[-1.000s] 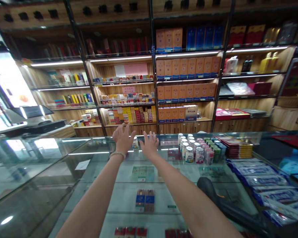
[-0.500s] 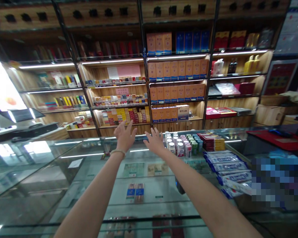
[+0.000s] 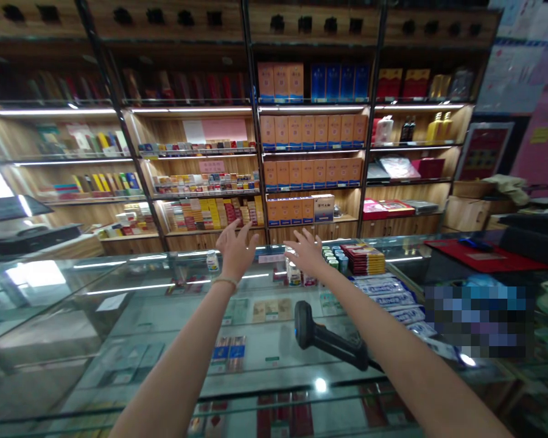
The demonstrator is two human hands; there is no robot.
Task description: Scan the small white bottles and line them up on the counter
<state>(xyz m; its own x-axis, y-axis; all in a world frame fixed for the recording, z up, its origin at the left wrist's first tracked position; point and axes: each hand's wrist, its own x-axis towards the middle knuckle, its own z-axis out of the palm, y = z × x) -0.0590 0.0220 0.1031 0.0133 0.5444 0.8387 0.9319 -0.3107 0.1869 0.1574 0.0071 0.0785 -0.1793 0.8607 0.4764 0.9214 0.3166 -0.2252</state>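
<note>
My left hand [image 3: 237, 250] is raised above the far part of the glass counter [image 3: 274, 371], fingers spread and nothing in them. Just left of it stands a small bottle [image 3: 212, 261] with a white cap. My right hand [image 3: 305, 252] hovers with fingers apart in front of a group of small capped bottles [image 3: 294, 275], hiding part of them. Whether its fingertips touch any bottle I cannot tell. Between my forearms a black handheld barcode scanner [image 3: 322, 334] lies on the glass, its handle end close to my right forearm.
Right of the bottles are a stack of red and yellow packs [image 3: 364, 260] and blue-white packets [image 3: 388, 292]. A red mat [image 3: 484, 250] lies farther right. Lit shelves with orange boxes [image 3: 314, 132] stand behind the counter. A monitor [image 3: 16, 207] is at left.
The view has turned to the right. Both hands have shifted right along the counter, my right hand now covering part of the bottles. A lone bottle and the whole scanner have come into sight.
</note>
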